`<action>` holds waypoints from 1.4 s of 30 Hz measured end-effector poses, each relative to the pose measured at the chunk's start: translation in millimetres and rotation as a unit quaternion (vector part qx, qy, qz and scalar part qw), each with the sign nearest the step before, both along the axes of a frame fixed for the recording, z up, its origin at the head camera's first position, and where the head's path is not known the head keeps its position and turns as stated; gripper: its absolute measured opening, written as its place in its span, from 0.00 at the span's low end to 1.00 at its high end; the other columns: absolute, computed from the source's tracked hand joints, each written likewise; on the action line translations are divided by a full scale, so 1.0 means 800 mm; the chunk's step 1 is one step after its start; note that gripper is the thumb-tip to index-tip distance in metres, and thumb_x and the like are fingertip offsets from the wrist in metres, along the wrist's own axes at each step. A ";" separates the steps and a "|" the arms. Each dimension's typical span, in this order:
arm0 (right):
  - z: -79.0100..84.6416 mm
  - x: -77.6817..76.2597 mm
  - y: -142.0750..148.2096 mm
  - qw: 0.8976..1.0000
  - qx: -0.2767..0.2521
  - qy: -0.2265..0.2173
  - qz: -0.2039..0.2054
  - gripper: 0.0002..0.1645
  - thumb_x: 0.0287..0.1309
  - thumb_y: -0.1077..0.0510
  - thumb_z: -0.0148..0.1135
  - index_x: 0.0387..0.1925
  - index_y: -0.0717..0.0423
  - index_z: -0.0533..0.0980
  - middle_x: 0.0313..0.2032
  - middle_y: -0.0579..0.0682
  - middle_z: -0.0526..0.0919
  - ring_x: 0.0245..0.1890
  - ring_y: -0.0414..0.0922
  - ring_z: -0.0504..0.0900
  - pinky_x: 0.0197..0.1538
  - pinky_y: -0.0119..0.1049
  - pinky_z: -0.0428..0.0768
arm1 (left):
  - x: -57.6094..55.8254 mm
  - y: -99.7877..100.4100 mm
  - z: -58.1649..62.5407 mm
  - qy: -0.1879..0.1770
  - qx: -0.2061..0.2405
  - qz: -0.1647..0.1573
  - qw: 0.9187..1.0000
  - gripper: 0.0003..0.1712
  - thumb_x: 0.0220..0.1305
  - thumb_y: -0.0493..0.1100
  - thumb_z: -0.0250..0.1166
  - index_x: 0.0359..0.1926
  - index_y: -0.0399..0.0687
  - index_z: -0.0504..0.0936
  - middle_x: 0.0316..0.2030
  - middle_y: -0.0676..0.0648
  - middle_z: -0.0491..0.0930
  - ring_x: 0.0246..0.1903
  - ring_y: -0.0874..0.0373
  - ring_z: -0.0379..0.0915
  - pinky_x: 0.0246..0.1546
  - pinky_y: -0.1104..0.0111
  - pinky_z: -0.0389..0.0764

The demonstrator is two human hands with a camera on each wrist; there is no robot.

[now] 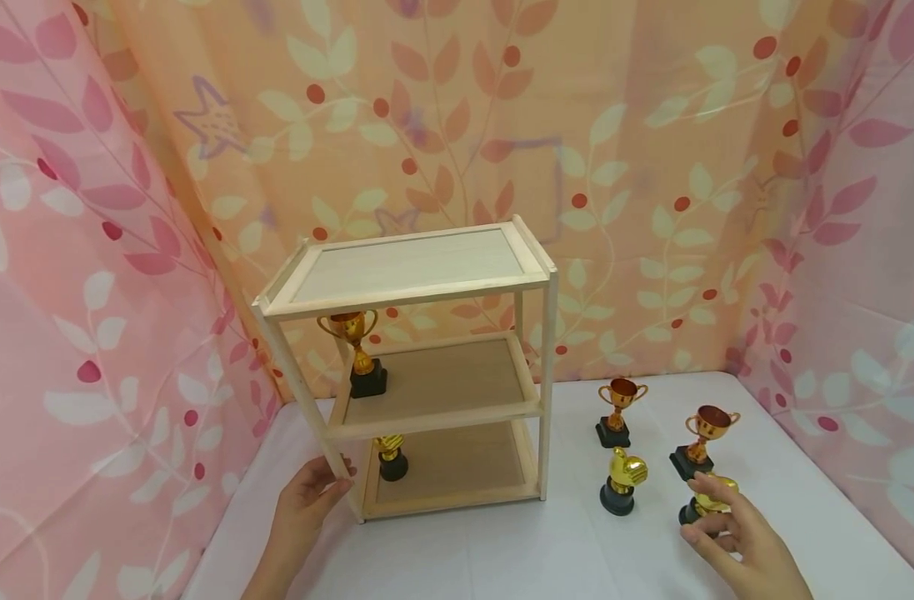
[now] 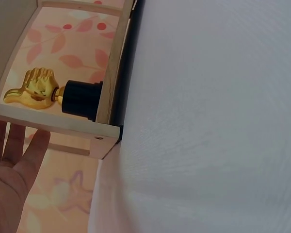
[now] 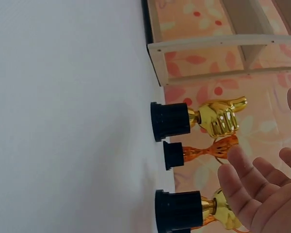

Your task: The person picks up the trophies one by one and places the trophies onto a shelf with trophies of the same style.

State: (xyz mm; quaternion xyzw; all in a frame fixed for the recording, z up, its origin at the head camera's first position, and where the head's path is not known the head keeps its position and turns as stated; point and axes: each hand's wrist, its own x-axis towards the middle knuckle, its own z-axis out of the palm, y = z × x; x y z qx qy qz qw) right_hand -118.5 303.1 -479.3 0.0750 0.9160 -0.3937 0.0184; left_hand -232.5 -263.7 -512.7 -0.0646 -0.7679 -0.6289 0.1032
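My left hand [image 1: 302, 504] holds the front left post of a three-tier wooden shelf [image 1: 442, 414], thumb in front and fingers behind. In the left wrist view, the fingers [image 2: 33, 145] reach behind that post. A gold cup trophy [image 1: 362, 354] stands on the middle tier's left side, and a gold thumbs-up trophy [image 2: 36, 90] on the bottom tier. My right hand [image 1: 745, 542], fingers loosely bent and apart, hovers beside a thumbs-up trophy [image 1: 689, 510] on the table, partly hiding it. Its fingers [image 3: 242, 187] appear to hold nothing.
Right of the shelf, another thumbs-up trophy [image 1: 620, 483] and two cup trophies, one farther back [image 1: 616, 417] and one nearer the right side [image 1: 700, 446], stand on the white tablecloth [image 1: 531, 554]. Patterned curtains [image 1: 636, 167] enclose the table at the back and sides.
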 end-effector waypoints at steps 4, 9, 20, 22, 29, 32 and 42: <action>-0.006 -0.003 -0.003 0.997 -0.057 -0.042 -0.005 0.54 0.55 0.31 0.60 0.71 0.53 0.49 0.64 0.60 0.64 0.39 0.42 0.79 0.45 0.42 0.82 | 0.001 0.000 -0.003 0.012 0.012 -0.022 1.000 0.21 0.61 0.39 0.66 0.54 0.38 0.74 0.52 0.36 0.78 0.49 0.57 0.79 0.50 0.73 0.79; -0.013 -0.007 -0.011 0.995 -0.101 -0.025 0.003 0.51 0.55 0.37 0.64 0.71 0.49 0.50 0.67 0.58 0.62 0.37 0.45 0.80 0.40 0.29 0.81 | 0.000 0.000 -0.008 0.019 0.019 -0.040 0.999 0.20 0.62 0.38 0.65 0.54 0.37 0.74 0.52 0.33 0.77 0.49 0.57 0.80 0.50 0.72 0.80; -0.036 -0.027 -0.021 0.983 -0.167 -0.075 -0.011 0.50 0.57 0.38 0.63 0.72 0.46 0.49 0.68 0.58 0.61 0.38 0.48 0.80 0.40 0.36 0.81 | 0.004 0.001 -0.010 -0.014 0.006 -0.002 1.000 0.21 0.61 0.42 0.67 0.53 0.42 0.76 0.52 0.37 0.78 0.50 0.58 0.78 0.49 0.75 0.79; -0.041 -0.031 -0.022 0.980 -0.177 -0.085 -0.020 0.50 0.56 0.37 0.63 0.71 0.45 0.50 0.68 0.57 0.61 0.38 0.48 0.80 0.40 0.38 0.81 | 0.003 0.001 -0.011 -0.011 0.009 -0.001 1.000 0.21 0.61 0.42 0.67 0.53 0.42 0.76 0.51 0.38 0.79 0.49 0.57 0.78 0.49 0.74 0.80; -0.055 -0.045 -0.026 0.976 -0.190 -0.099 -0.032 0.47 0.57 0.34 0.60 0.71 0.45 0.52 0.47 0.55 0.80 0.34 0.50 0.79 0.37 0.38 0.78 | 0.002 0.001 -0.016 0.002 0.008 0.001 1.000 0.18 0.61 0.40 0.67 0.51 0.42 0.77 0.48 0.39 0.80 0.46 0.59 0.80 0.48 0.73 0.80; -0.060 -0.053 -0.028 0.976 -0.195 -0.096 -0.028 0.45 0.59 0.36 0.60 0.70 0.45 0.53 0.34 0.55 0.83 0.31 0.50 0.79 0.35 0.37 0.78 | 0.003 0.001 -0.015 0.009 0.010 -0.001 1.000 0.17 0.61 0.38 0.67 0.51 0.41 0.77 0.48 0.36 0.79 0.45 0.59 0.80 0.48 0.73 0.81; -0.073 -0.077 -0.031 0.974 -0.215 -0.067 -0.038 0.45 0.57 0.46 0.66 0.70 0.52 0.55 0.62 0.59 0.68 0.29 0.51 0.81 0.30 0.42 0.83 | 0.000 0.000 -0.016 -0.010 0.000 0.000 1.000 0.20 0.62 0.44 0.67 0.53 0.41 0.77 0.47 0.42 0.81 0.46 0.58 0.80 0.48 0.74 0.80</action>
